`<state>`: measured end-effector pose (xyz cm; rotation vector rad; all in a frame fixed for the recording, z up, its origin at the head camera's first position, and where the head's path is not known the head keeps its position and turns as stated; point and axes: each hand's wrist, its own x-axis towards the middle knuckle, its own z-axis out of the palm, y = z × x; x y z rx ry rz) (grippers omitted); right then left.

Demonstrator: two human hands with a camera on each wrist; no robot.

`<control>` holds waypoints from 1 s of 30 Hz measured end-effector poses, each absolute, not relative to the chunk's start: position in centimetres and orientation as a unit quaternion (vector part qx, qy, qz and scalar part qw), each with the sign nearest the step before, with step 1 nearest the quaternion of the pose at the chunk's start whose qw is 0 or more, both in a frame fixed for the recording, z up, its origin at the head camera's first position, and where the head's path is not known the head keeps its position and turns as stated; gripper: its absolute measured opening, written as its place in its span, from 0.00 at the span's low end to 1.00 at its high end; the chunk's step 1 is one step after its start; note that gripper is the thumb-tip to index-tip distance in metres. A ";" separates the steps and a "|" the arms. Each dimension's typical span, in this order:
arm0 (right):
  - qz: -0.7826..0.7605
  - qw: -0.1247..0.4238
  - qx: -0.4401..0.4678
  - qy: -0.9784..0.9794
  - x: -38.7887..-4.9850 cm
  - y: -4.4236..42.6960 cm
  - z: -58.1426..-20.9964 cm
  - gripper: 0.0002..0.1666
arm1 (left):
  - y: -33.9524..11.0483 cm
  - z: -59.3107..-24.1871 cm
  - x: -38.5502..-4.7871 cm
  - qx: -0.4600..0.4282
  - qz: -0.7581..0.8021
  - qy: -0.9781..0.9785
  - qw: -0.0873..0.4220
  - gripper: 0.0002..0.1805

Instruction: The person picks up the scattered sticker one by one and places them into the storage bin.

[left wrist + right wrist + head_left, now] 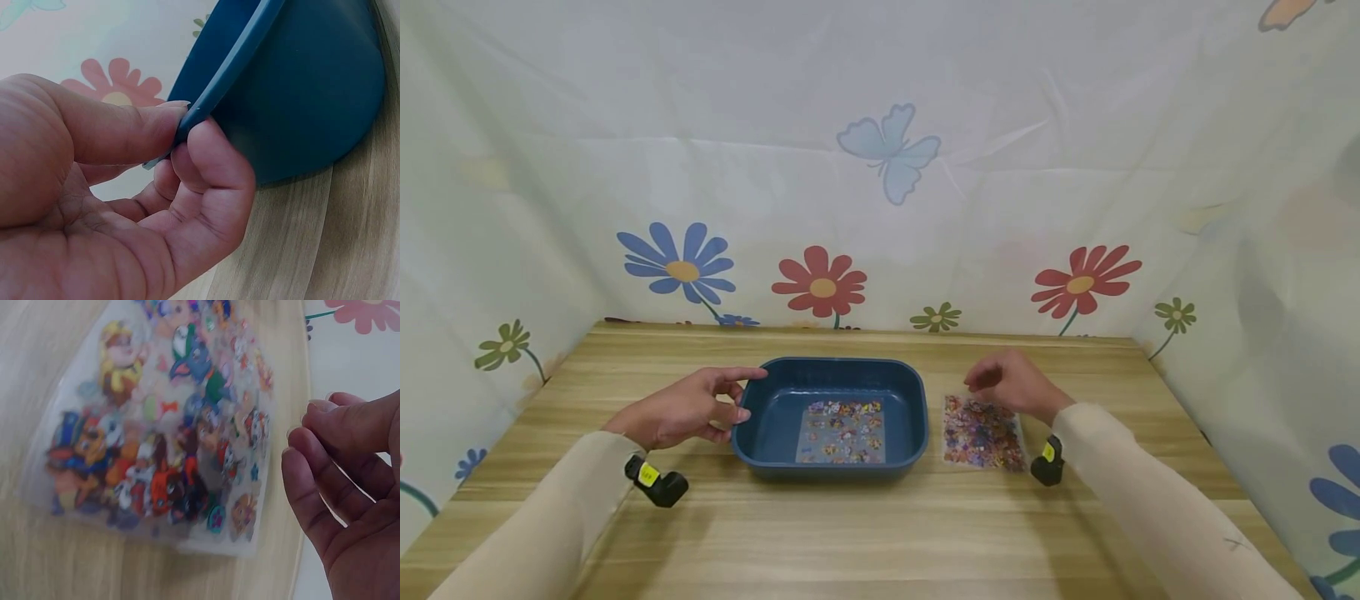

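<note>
My left hand [688, 408] pinches the left rim of a blue plastic basin [831, 471], its thumb on one side of the rim and curled fingers on the other, as the left wrist view shows. Inside the basin lies a clear sheet of cartoon stickers [842, 435]. To the right of the basin, sticker sheets [981, 437] covered in colourful cartoon dogs and figures rest on the table, seemingly stacked. My right hand [1017, 385] hovers at their far edge with loosely bent fingers. In the right wrist view its fingertips [294, 456] stand apart from the sheets [244, 512], with nothing visible between them.
Both things lie on a wood-grain table [850, 542]. A pale curtain [737, 192] printed with flowers and a butterfly encloses the table at the back and both sides. Each wrist carries a small black camera.
</note>
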<state>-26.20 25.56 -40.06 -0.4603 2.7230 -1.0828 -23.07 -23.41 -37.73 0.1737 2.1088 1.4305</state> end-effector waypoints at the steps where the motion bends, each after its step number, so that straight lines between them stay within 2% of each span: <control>1: -0.357 0.087 -0.156 0.917 -26.2 25.6 -40.1 0.14 | -23.4 -37.7 -23.0 0.065 0.536 0.791 0.290 0.42; 26: -0.208 0.094 -0.144 0.963 -26.4 26.8 -40.9 0.13 | -23.1 -37.4 -22.8 0.050 0.535 0.791 0.292 0.43; 30: -0.187 0.091 -0.148 0.967 -26.5 27.0 -41.0 0.10 | -23.0 -37.3 -22.7 0.050 0.536 0.790 0.293 0.42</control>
